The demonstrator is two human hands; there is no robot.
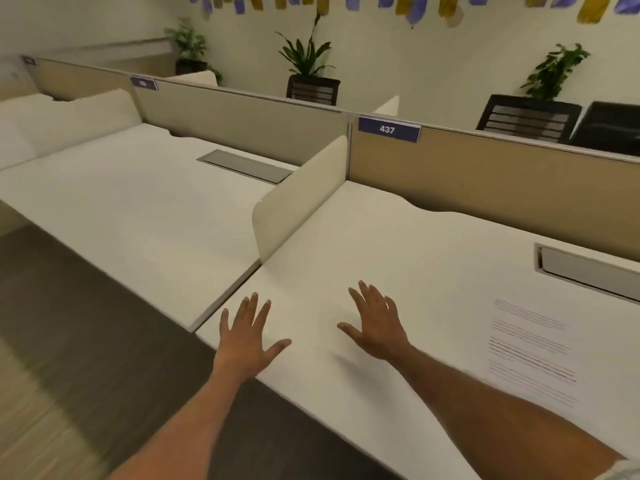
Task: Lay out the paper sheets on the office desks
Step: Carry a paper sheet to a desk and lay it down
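A white paper sheet (pixel 533 351) with lines of printed text lies flat on the right side of the white desk (pixel 415 244) marked 437. My left hand (pixel 247 332) hovers over the desk's front left corner, fingers spread, holding nothing. My right hand (pixel 375 323) is over the middle of the same desk, palm down with fingers apart, to the left of the sheet and not touching it. The neighbouring desk (pixel 138 202) on the left bears no sheet that I can see.
A cream side divider (pixel 301 199) separates the two desks. Tan back panels (pixel 485 178) run behind them, with a blue 437 label (pixel 388 129). Each desk has a grey cable hatch (pixel 246 166). Potted plants and black chairs stand beyond; dark floor lies to the left.
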